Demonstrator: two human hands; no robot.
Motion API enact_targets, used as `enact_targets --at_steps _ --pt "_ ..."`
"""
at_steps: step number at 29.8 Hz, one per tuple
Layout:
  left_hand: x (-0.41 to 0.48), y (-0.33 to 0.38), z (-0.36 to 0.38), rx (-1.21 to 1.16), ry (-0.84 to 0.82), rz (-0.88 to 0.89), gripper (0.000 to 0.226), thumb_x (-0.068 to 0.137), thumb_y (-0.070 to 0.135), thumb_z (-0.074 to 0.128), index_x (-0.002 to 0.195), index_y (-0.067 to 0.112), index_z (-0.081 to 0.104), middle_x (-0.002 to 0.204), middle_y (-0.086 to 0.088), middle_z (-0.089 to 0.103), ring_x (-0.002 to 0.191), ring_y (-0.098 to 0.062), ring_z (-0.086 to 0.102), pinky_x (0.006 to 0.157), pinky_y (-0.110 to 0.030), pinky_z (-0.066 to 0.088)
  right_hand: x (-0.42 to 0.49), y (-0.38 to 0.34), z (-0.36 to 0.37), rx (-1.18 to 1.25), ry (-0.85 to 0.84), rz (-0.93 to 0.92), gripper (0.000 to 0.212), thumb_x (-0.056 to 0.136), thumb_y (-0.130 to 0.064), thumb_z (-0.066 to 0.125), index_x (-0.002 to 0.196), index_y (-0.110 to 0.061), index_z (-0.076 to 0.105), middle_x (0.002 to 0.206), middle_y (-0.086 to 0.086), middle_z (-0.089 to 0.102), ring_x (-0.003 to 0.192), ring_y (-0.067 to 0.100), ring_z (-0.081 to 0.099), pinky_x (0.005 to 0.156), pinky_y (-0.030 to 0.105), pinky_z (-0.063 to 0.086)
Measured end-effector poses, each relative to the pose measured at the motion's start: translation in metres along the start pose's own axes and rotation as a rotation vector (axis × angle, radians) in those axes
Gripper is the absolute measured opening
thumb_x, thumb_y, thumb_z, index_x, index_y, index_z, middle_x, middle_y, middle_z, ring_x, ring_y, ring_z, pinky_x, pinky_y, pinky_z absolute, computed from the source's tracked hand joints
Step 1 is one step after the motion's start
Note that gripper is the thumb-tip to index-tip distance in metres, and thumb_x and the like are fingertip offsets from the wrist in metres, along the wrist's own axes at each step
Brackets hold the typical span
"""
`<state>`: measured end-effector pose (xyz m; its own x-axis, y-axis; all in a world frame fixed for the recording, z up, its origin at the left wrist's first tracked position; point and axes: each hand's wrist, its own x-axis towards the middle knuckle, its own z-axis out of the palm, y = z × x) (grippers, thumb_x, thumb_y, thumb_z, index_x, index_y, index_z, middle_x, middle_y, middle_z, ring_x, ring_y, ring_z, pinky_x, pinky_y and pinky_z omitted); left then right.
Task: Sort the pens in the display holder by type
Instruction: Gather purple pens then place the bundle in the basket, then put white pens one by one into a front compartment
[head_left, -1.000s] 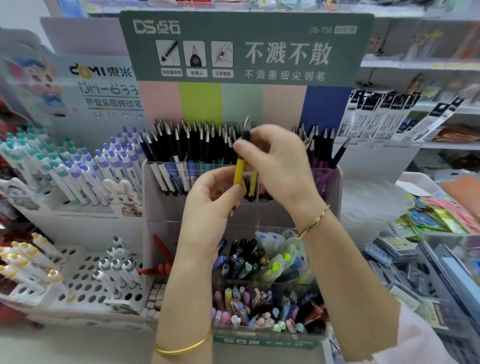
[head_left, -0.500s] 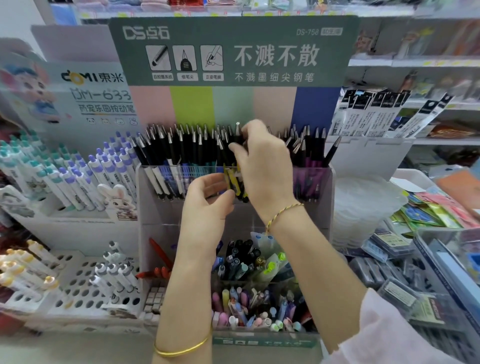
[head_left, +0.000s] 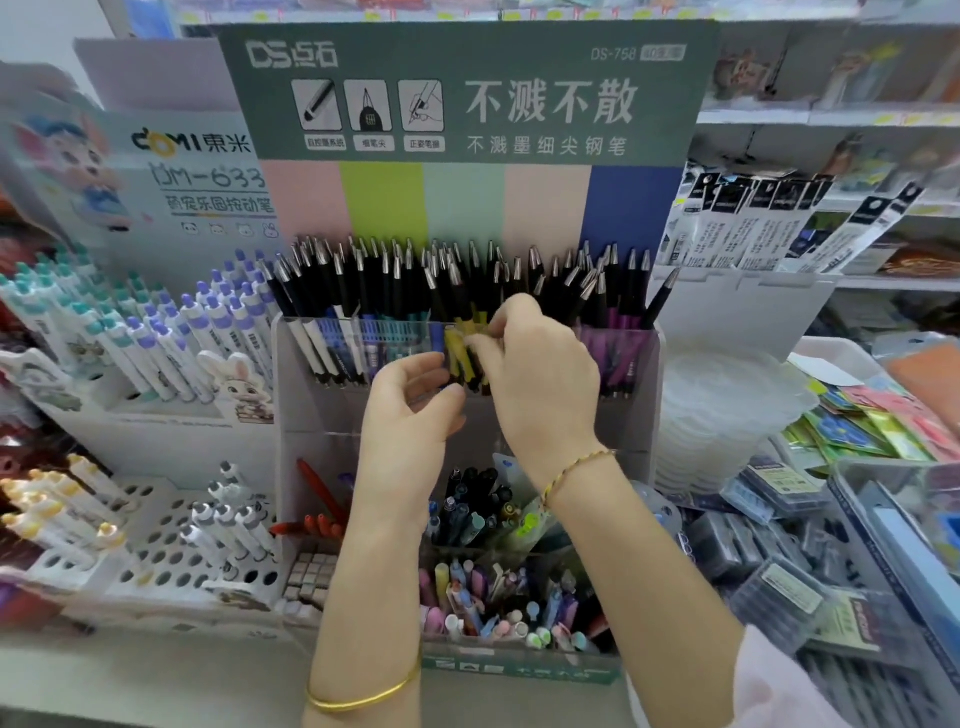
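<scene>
A clear acrylic tiered display holder (head_left: 650, 364) stands on the shop worktop (head_left: 156, 670) under a dark green header card (head_left: 467, 93) with white print. Its top tier is packed with black-capped pens with silver tips (head_left: 374, 280), upright or leaning a little, their barrels grouped white, blue, teal and purple from left to right. The right hand (head_left: 540, 379) reaches to the front of that tier near its middle. Its grip is closed on a few yellow-barrelled pens (head_left: 457, 345), pinching them just above the rim while their lower ends stand inside the tier. The left hand (head_left: 410, 415) is raised just beside it, fingers curled toward the front wall below the yellow barrels. I cannot tell whether its grip holds a pen or only touches the acrylic, since the fingertips blur against the clear wall. The middle tier holds mixed dark pens (head_left: 478, 506) and, in its left compartment, red pens (head_left: 319, 499); the lowest tier holds pastel pens (head_left: 488, 608). A thin gold bangle (head_left: 363, 696) circles the left wrist and a braided gold bracelet (head_left: 576, 462) the right. Left of the holder stand white pens with purple and teal tops (head_left: 208, 332).
</scene>
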<state>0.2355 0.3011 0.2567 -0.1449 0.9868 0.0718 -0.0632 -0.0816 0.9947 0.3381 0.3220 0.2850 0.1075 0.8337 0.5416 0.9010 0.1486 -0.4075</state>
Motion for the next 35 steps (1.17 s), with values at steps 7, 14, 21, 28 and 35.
enact_targets --at_steps 7,14,21,28,35 --pt "-0.036 -0.011 -0.016 -0.045 0.187 -0.054 0.027 0.091 0.003 0.058 0.106 0.025 0.057 0.113 -0.001 0.060 0.103 -0.016 0.063 0.085 -0.031 0.055 -0.030 -0.012 -0.013 0.256 -0.233 -0.078 0.012 0.093 -0.027 0.056 0.100 -0.017 0.057 0.086 -0.004 0.063 0.082 0.018 0.061 0.068 0.034 0.050" --pt "-0.110 -0.055 -0.112 -0.055 0.663 -0.139 0.025 0.090 -0.006 0.052 0.104 0.014 0.057 0.098 -0.005 0.062 0.075 -0.004 0.062 0.060 -0.017 0.050 -0.112 -0.092 0.036 0.548 -0.615 -0.323 0.014 0.090 -0.023 0.058 0.102 -0.018 0.059 0.088 -0.001 0.065 0.083 0.020 0.062 0.075 0.041 0.052" --pt "-0.215 -0.144 -0.232 0.094 0.929 -0.459 0.024 0.089 -0.006 0.049 0.092 0.017 0.057 0.094 -0.006 0.061 0.077 -0.012 0.059 0.072 -0.031 0.051 -0.223 -0.160 0.088 0.639 -1.054 -0.429 0.007 0.088 -0.014 0.057 0.094 -0.016 0.061 0.064 -0.015 0.052 0.060 0.013 0.058 0.063 0.029 0.049" --pt "-0.276 -0.237 -0.302 0.684 0.613 -0.850 0.012 0.086 -0.001 0.052 0.082 0.009 0.057 0.088 -0.011 0.057 0.083 -0.027 0.057 0.068 -0.030 0.042 -0.304 -0.200 0.135 0.634 -1.245 -0.237 0.010 0.093 -0.011 0.049 0.097 -0.012 0.059 0.064 0.005 0.065 0.048 0.023 0.060 0.049 0.027 0.049" --pt "-0.292 -0.307 -0.356 1.233 0.381 -0.920 0.080 0.083 0.033 0.069 0.141 0.000 0.024 0.145 -0.016 0.028 0.138 -0.030 0.024 0.110 -0.040 0.028 -0.348 -0.201 0.175 0.582 -1.314 -0.034 0.014 0.093 -0.009 0.049 0.101 -0.012 0.059 0.070 0.009 0.067 0.048 0.015 0.058 0.040 0.016 0.040"
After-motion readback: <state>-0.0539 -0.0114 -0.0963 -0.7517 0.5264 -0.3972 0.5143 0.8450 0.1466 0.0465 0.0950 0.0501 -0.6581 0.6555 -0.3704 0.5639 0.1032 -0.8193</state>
